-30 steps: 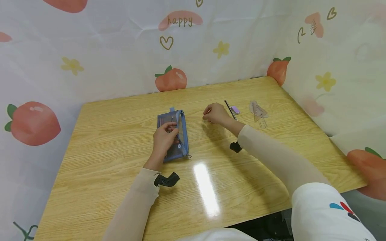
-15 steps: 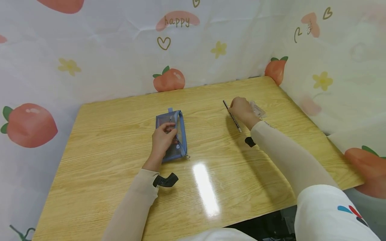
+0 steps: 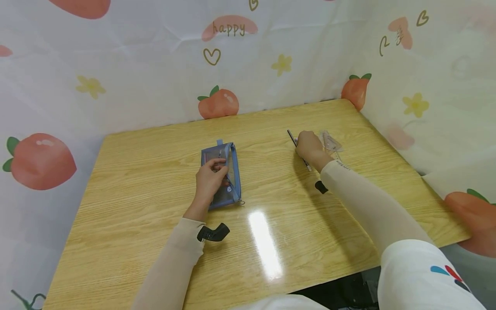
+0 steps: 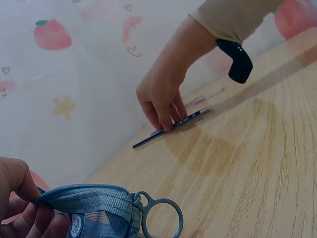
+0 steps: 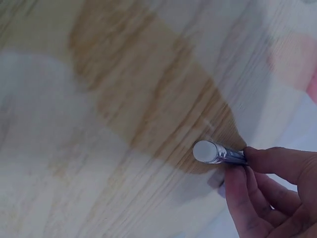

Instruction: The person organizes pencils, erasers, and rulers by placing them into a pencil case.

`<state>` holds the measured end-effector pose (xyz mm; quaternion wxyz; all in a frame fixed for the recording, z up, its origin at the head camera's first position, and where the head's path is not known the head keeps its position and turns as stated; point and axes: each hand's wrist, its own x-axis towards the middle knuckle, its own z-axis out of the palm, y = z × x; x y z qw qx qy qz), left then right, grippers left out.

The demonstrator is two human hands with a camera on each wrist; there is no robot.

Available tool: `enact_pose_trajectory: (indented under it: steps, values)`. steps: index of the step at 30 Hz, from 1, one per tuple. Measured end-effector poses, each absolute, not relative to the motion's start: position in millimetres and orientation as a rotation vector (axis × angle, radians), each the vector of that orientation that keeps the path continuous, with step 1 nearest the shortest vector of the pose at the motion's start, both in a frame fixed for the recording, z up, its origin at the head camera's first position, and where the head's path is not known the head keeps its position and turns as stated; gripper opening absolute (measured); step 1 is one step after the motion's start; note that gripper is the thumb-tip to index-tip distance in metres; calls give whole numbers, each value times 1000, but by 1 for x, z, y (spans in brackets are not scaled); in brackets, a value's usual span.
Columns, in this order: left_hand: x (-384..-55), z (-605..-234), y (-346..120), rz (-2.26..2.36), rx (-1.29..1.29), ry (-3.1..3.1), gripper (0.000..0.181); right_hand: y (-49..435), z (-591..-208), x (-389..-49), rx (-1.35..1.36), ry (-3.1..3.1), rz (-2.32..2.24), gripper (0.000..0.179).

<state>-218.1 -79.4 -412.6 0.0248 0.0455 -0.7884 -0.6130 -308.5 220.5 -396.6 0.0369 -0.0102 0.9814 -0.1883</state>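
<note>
My left hand (image 3: 210, 178) holds the edge of a blue mesh pencil case (image 3: 221, 200), which lies on the table with its zipper side gaping. In the left wrist view, the thumb and fingers pinch its fabric beside the zipper, and a blue ring (image 4: 161, 218) hangs from the zip end. To the right, my right hand (image 3: 310, 147) pinches a dark pencil (image 3: 291, 137) between thumb and fingers, low over the table. Its white eraser end (image 5: 205, 151) points toward the right wrist camera. Just behind the fingers, a small purple eraser (image 5: 221, 190) shows in part.
Clear plastic set squares and rulers (image 3: 331, 144) lie right of my right hand. The wooden table (image 3: 155, 172) meets a peach-printed cloth (image 3: 155, 86) at the back and on the right. Some pens show through the case mesh.
My right hand has moved right, from between the case and the pencil onto the pencil, and now pinches it. The left hand and pencil case have stayed put.
</note>
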Motion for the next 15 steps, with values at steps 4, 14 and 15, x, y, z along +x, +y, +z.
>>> enact_pose_trajectory:
  steps: [4, 14, 15]
  values:
    - [-218, -413, -79, -1887, 143, -2447, 29, 220, -397, -308, -49, 3012, -604, 33]
    - [-218, -412, -79, -1896, 152, -2441, 30, 219, -397, -307, -27, 3019, -635, 25]
    - [-218, -412, -79, -1897, 151, -2441, 31, 219, -397, -306, -26, 3016, -648, 21]
